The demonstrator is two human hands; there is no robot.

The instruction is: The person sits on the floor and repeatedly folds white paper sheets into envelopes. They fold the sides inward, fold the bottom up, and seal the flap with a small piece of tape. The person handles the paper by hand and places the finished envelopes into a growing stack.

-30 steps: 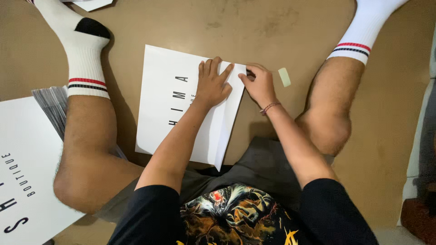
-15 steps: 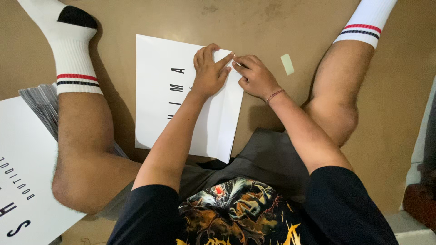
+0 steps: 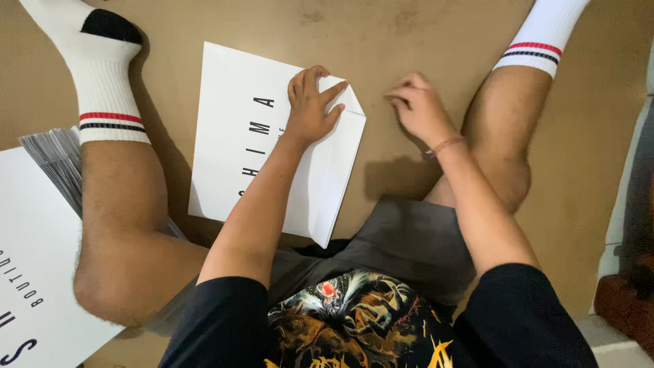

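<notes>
The left hand (image 3: 310, 102) presses flat, fingers spread, on the folded corner of the white sheet (image 3: 235, 150) on the floor (image 3: 409, 34). The right hand (image 3: 419, 109) hovers just beside, loosely curled, empty.

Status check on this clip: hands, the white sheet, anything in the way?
Left hand flat on folded white sheet, pinning it to the floor. Right hand off the sheet, loosely curled, grip unclear. Nothing between the hands.
</notes>
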